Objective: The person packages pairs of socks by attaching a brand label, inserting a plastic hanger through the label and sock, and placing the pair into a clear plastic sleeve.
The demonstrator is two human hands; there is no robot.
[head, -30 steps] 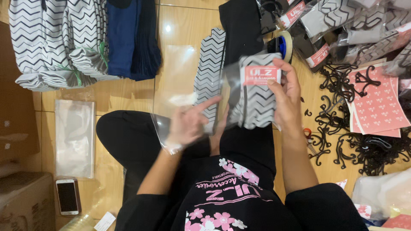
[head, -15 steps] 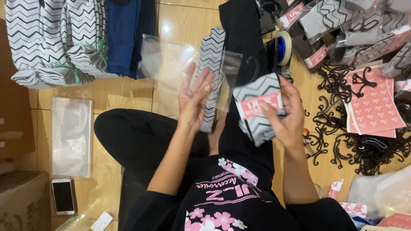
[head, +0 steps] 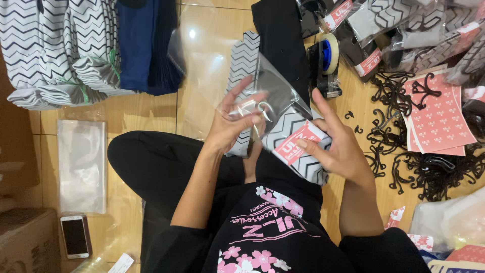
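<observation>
My left hand (head: pixel 233 121) pinches the open mouth of a clear plastic bag (head: pixel 275 91) held up over my lap. My right hand (head: pixel 336 146) holds a folded pair of grey-and-white zigzag socks (head: pixel 295 136) with a pink paper label (head: pixel 295 144), and its upper end sits at the bag's mouth. Another zigzag sock pair (head: pixel 242 63) lies on the floor just beyond my hands, beside a black cloth (head: pixel 280 35).
Stacks of zigzag socks (head: pixel 55 45) and dark blue ones (head: pixel 144 45) lie far left. A tape dispenser (head: pixel 326 63), bagged socks (head: pixel 404 30), black plastic hooks (head: pixel 404 162) and pink label sheets (head: pixel 439 116) crowd the right. Clear bags (head: pixel 81 167), a phone (head: pixel 76 236) and a cardboard box (head: pixel 25 242) lie left.
The clear bag went from spread high in my left hand to pinched open at its mouth. My right hand turned the labelled socks and brought their end up to the bag.
</observation>
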